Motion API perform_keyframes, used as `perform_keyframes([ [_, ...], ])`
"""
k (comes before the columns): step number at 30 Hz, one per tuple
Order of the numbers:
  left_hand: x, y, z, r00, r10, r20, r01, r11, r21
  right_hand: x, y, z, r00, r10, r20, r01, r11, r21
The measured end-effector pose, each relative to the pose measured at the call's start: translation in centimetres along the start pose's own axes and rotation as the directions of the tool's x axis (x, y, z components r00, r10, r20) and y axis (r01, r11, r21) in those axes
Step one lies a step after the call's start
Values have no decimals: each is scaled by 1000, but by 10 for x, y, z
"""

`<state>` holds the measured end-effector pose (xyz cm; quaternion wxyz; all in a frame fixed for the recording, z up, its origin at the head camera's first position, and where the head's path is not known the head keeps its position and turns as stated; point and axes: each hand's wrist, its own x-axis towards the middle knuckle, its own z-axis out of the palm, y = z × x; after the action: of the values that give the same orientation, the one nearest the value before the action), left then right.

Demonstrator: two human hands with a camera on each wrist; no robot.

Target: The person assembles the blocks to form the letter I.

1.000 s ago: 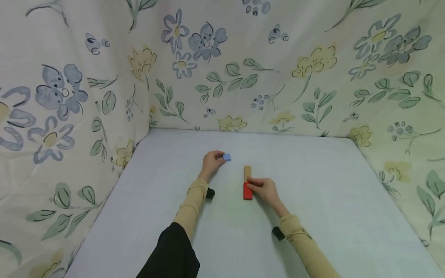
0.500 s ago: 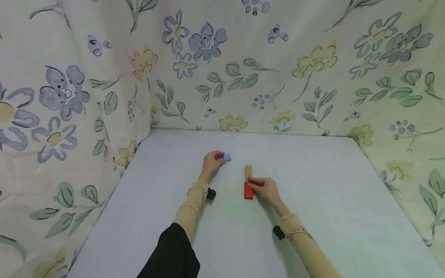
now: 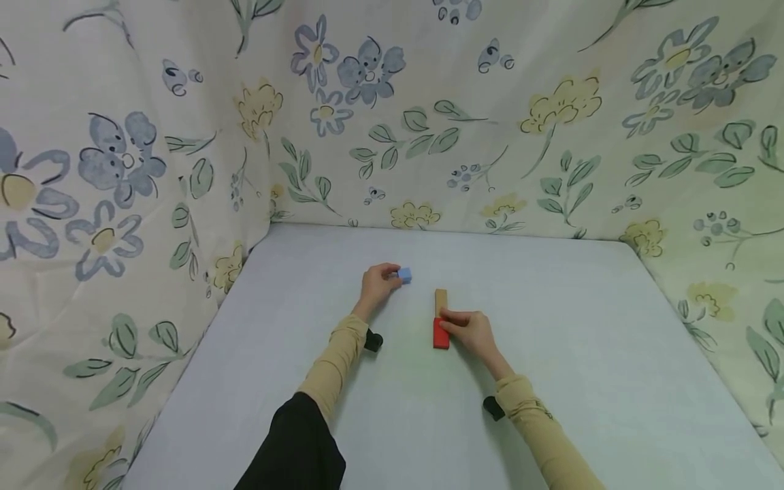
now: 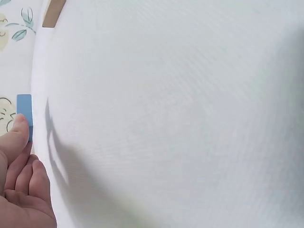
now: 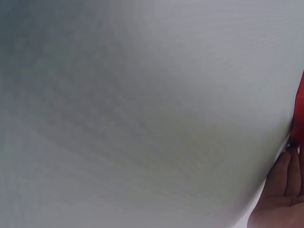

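Between thumb and fingers, my left hand point(image 3: 375, 284) pinches a small blue block point(image 3: 405, 275) toward the far side of the table. The left wrist view shows the thumb across the lower part of the blue block point(image 4: 24, 104). My right hand point(image 3: 474, 331) grips a red rectangular block point(image 3: 440, 338) at its far end, partly covering it. A narrow tan wooden block point(image 3: 441, 299) lies in line with the red one, just beyond it; fingertips hide where they meet. In the right wrist view, only an edge of the red block point(image 5: 299, 116) appears above the fingers.
A white-covered table point(image 3: 582, 354) spreads around both hands. Floral fabric point(image 3: 422, 129) hangs behind it and along both sides. Each wrist carries a small black device, one at the left wrist point(image 3: 373, 341) and one at the right wrist point(image 3: 493, 408).
The whole head view has shifted slightly right and up. Both hands keep their holds, and the blocks stay about where they were on the table.
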<state>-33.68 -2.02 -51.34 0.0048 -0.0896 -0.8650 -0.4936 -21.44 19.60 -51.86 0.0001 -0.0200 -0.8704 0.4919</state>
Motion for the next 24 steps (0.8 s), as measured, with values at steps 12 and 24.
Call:
perform_keyframes([
  [12, 2, 21, -8, 999, 11, 45, -9, 999, -51, -1, 1, 1, 1000, 7, 2, -7, 1000, 19],
  [24, 11, 47, -11, 991, 126, 36, -124, 990, -63, 1, 1, 0, 1000, 12, 5, -12, 1000, 27],
])
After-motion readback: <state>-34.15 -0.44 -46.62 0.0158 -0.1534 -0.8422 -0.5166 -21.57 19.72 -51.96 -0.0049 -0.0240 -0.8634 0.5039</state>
